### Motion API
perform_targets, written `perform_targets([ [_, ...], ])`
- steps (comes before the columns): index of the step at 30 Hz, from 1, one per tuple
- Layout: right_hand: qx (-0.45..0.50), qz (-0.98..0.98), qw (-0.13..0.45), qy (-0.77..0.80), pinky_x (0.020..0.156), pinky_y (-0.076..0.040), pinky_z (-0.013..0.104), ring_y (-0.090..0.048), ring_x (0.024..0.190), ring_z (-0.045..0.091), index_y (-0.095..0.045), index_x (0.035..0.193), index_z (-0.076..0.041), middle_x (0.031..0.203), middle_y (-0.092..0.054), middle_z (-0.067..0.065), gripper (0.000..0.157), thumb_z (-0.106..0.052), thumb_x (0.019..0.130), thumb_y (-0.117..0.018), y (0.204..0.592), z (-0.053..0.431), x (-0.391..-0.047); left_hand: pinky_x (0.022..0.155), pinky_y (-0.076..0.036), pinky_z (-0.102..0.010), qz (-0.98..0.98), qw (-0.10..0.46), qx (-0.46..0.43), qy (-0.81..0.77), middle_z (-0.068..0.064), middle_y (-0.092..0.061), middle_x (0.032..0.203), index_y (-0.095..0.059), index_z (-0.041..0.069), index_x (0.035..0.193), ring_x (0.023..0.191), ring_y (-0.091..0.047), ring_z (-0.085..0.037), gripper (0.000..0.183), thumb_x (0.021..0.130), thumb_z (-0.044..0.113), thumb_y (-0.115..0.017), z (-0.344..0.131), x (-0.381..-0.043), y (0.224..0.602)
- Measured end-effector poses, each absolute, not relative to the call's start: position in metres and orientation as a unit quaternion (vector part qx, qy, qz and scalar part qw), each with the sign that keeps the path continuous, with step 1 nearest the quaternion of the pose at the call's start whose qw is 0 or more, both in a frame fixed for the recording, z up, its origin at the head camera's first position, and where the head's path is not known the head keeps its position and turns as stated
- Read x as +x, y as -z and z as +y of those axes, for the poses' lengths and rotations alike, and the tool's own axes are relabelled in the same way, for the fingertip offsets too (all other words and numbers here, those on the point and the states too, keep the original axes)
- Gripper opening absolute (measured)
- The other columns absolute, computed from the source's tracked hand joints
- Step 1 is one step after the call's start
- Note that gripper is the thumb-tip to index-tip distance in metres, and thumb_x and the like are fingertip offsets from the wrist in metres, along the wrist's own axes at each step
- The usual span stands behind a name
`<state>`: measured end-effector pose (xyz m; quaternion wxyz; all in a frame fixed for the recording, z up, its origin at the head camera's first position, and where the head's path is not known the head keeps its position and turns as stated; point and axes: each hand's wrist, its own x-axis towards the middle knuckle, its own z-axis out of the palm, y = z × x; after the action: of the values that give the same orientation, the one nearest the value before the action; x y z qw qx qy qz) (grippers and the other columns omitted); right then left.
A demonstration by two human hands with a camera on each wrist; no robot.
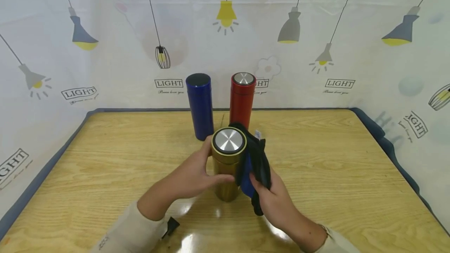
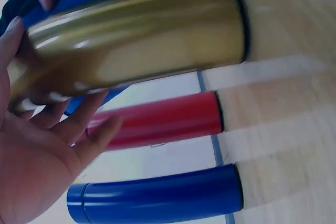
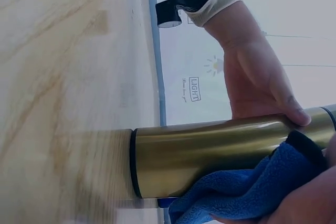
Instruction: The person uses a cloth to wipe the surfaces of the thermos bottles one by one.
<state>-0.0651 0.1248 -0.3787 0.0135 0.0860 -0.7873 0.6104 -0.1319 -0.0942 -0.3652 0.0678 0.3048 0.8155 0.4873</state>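
Note:
A gold vacuum flask [image 1: 225,167] with a shiny steel lid stands upright at the middle of the table. My left hand [image 1: 191,175] grips its upper part from the left, thumb across the near side. In my right hand [image 1: 279,202] is a folded blue cloth with black edging [image 3: 247,187], pressed to the flask's right side. The left wrist view shows the gold flask [image 2: 152,35] side-on, fingers around its upper end. Behind it stand a red flask [image 1: 241,100] with a steel lid and a dark blue flask [image 1: 200,106]. The cloth hides the red one's lower part.
The wood-grain table [image 1: 334,159] reaches back to a light wall sheet [image 1: 211,50] printed with lamps. A dark blue border [image 1: 372,124] runs along the table's far and side edges. A small black device [image 1: 171,226] is at my left cuff.

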Motion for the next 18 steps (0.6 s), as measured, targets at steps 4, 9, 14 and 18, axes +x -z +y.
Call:
perform_targets([
  [4, 0.084, -0.786, 0.016, -0.613, 0.103, -0.046, 0.028, -0.056, 0.126, 0.026, -0.051, 0.14, -0.004, 0.134, -0.061, 0.013, 0.037, -0.013, 0.104, -0.052, 0.377, 0.125, -0.063, 0.113, -0.042, -0.051, 0.834, 0.072, 0.3, -0.457, -0.001, -0.047, 0.151, -0.02, 0.024, 0.154, 0.14, -0.047, -0.025, 0.097, 0.081, 0.042, -0.082, -0.097, -0.131, 0.36],
  [9, 0.07, -0.785, 0.036, -0.614, 0.094, -0.048, 0.022, -0.06, 0.111, 0.015, -0.057, 0.132, -0.003, 0.125, -0.066, 0.013, 0.032, -0.011, 0.101, -0.055, 0.372, 0.126, -0.06, 0.113, -0.042, -0.048, 0.837, 0.056, 0.311, -0.447, 0.0, -0.048, 0.15, -0.027, 0.021, 0.153, 0.14, -0.046, -0.022, 0.095, 0.08, 0.039, -0.084, -0.098, -0.131, 0.358],
  [14, 0.087, -0.781, 0.061, -0.615, 0.087, -0.049, 0.021, -0.059, 0.1, 0.008, -0.06, 0.128, 0.0, 0.118, -0.067, 0.014, 0.028, -0.007, 0.101, -0.055, 0.367, 0.127, -0.057, 0.108, -0.048, -0.043, 0.837, 0.052, 0.311, -0.448, 0.001, -0.048, 0.147, -0.031, 0.019, 0.153, 0.136, -0.049, -0.02, 0.094, 0.078, 0.037, -0.085, -0.098, -0.13, 0.354],
  [18, 0.101, -0.78, 0.065, -0.615, 0.085, -0.049, 0.022, -0.059, 0.099, 0.009, -0.059, 0.129, 0.0, 0.117, -0.066, 0.015, 0.029, -0.006, 0.101, -0.054, 0.366, 0.127, -0.058, 0.092, -0.058, -0.035, 0.832, 0.071, 0.302, -0.46, -0.001, -0.051, 0.143, -0.031, 0.021, 0.152, 0.128, -0.055, -0.022, 0.091, 0.08, 0.038, -0.084, -0.099, -0.13, 0.352],
])
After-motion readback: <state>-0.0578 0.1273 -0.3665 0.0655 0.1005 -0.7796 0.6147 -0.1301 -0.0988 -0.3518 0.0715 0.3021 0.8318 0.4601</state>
